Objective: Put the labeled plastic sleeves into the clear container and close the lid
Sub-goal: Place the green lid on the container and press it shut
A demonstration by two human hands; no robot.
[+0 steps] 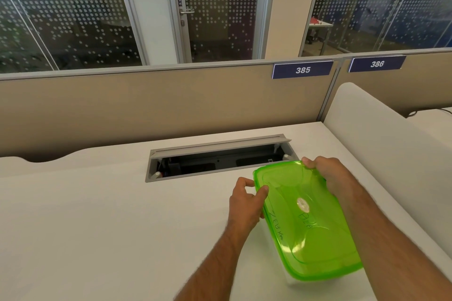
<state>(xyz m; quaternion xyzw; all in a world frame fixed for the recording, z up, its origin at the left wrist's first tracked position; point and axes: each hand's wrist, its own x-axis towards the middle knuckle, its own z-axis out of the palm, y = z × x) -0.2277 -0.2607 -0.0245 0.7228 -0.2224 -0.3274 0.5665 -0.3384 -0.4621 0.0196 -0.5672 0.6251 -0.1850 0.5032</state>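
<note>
A translucent green lid (308,234) lies over the clear container (292,282), of which only a thin edge shows below the lid's near corner. Handwritten labels of the plastic sleeves (276,226) show through the green plastic. My left hand (245,200) grips the lid's left edge near its far corner, thumb on top and fingers curled. My right hand (329,172) holds the far right edge, fingers curled over the rim. The rest of the container and the sleeves are hidden under the lid.
The white desk (97,227) has an open grey cable tray (217,159) just beyond the lid. A beige partition (146,105) with number plates stands behind. A white side divider (381,149) rises at the right.
</note>
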